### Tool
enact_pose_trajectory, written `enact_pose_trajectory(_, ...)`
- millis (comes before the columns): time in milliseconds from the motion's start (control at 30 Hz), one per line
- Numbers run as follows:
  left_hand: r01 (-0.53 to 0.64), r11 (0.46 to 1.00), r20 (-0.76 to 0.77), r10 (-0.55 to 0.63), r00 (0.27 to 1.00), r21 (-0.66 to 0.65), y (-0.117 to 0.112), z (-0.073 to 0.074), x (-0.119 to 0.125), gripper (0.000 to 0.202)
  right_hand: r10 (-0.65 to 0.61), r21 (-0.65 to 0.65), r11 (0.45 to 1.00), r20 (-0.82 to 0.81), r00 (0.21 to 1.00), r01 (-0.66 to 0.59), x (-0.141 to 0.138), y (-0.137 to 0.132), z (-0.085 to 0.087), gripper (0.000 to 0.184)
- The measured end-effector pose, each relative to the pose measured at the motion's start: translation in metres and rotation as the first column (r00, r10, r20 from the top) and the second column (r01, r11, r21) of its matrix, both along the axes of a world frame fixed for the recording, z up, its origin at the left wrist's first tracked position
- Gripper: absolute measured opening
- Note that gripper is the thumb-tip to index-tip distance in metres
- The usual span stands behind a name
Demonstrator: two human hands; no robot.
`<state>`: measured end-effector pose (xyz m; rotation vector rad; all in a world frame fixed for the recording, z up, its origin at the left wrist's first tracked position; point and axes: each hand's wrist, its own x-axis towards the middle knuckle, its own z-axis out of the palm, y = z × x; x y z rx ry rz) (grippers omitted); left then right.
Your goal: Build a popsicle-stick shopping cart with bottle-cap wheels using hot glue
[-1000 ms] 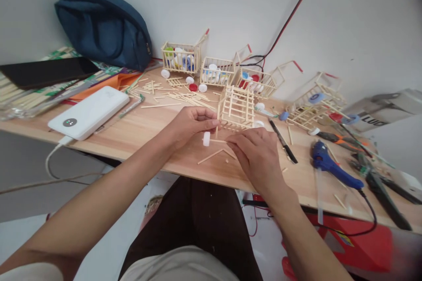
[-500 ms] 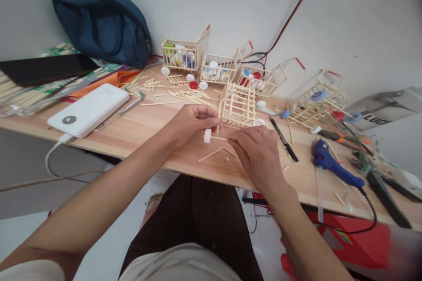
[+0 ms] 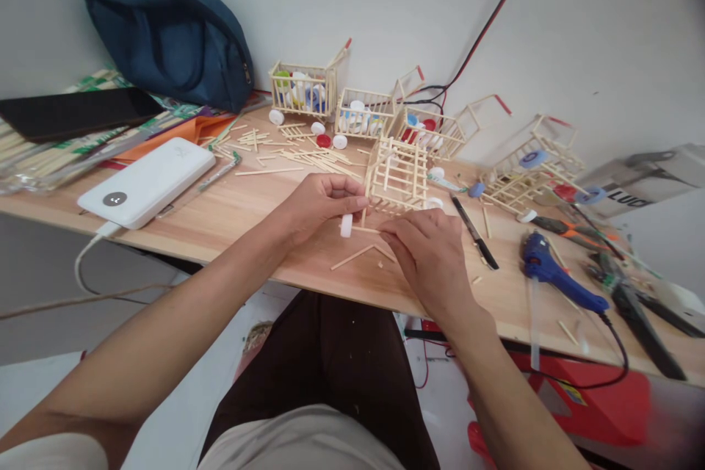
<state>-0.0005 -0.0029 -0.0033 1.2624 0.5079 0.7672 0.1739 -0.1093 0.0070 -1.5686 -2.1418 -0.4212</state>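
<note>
My left hand (image 3: 316, 207) is curled, its fingertips pinched at a white bottle cap (image 3: 346, 225) that sits on the end of a thin wooden stick (image 3: 364, 230). My right hand (image 3: 429, 253) is closed on the other end of that stick, just above the wooden table (image 3: 231, 217). Right behind both hands stands an open stick-built cart frame (image 3: 397, 176). A loose stick (image 3: 352, 258) lies on the table under the hands.
Several stick carts (image 3: 304, 92) with bottle caps line the wall. A white power bank (image 3: 146, 181), a dark phone (image 3: 71, 114) and a blue bag (image 3: 170, 33) are at left. A black pen (image 3: 474, 231), blue glue gun (image 3: 554, 280) and pliers (image 3: 573, 231) lie at right.
Both hands have stayed on the cap and stick with only slight finger shifts. The view has tilted a little, so the table items appear slightly higher.
</note>
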Motion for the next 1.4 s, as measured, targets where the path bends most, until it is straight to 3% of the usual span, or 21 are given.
enact_pose_trajectory(1400, -0.046, 0.999, -0.102, 0.047, 0.994, 0.012, -0.0019, 0.0040, 0.0018, 0.031, -0.007, -0.031, 1.000, 0.009, 1.000, 0.007, 0.0018, 0.0008, -0.0021, 0.018)
